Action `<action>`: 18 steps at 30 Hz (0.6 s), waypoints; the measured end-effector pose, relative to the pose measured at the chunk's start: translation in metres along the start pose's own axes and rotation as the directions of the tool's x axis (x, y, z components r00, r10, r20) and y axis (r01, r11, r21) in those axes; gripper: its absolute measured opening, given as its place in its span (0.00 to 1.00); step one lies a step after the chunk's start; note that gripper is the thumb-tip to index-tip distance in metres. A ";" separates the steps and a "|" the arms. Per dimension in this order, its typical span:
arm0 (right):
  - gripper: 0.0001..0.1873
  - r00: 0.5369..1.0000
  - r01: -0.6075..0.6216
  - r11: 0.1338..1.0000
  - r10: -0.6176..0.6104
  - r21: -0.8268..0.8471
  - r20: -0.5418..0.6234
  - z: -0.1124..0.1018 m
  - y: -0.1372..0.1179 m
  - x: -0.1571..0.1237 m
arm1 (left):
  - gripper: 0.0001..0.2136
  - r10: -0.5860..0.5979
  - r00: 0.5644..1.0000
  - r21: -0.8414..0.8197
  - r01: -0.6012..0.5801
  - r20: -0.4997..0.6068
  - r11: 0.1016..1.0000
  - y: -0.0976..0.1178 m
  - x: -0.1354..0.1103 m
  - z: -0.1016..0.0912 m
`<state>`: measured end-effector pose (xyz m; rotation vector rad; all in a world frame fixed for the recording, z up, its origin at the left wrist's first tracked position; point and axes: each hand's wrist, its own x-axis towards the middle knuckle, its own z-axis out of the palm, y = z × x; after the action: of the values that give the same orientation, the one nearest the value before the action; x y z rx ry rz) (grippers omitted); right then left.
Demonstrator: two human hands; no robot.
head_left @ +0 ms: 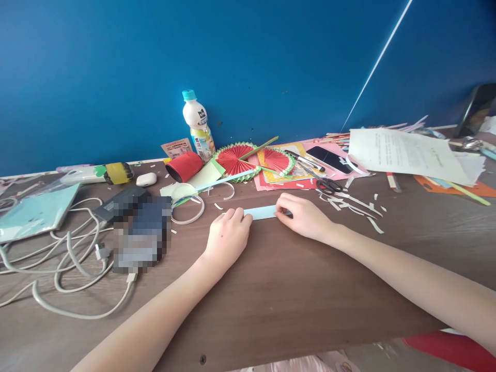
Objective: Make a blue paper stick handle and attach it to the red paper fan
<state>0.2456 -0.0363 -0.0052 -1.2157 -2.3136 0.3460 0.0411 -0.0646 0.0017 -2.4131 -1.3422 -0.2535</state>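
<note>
A narrow light-blue paper strip lies low over the brown table between my two hands. My left hand has its fingers curled down on the strip's left end. At the other end, my right hand pinches the strip between thumb and fingers. Both ends of the strip are partly hidden under the fingers. Just beyond my right hand are black-handled scissors and several white paper scraps. Past my left hand lies a roll of clear tape.
Red-and-green pleated paper fans, a red cup-like tube and a bottle stand or lie along the blue wall. Left are a blurred phone, white cables and a power bank. Printed sheets lie right.
</note>
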 end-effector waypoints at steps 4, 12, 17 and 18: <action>0.06 0.998 -0.020 1.000 0.021 -0.010 0.054 0.009 -0.020 0.011 | 0.10 -0.013 1.000 -0.050 0.013 -0.014 0.999 0.001 0.000 0.000; 0.05 0.999 -0.037 0.999 0.037 0.001 -0.019 0.028 -0.024 0.020 | 0.10 -0.180 0.984 -0.223 0.179 0.016 0.958 -0.015 0.005 -0.008; 0.06 0.998 -0.064 0.995 0.065 0.073 -0.018 0.027 -0.021 0.019 | 0.07 -0.447 0.894 0.020 0.447 0.040 0.894 -0.051 0.006 -0.019; 0.06 0.997 -0.069 0.994 0.070 0.086 -0.019 0.027 -0.022 0.020 | 0.08 -0.473 0.877 0.071 0.468 0.085 0.881 -0.057 0.005 -0.020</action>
<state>0.2067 -0.0325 -0.0119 -1.2538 -2.2185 0.4491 -0.0037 -0.0415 0.0348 -2.0454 -1.9514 -0.2219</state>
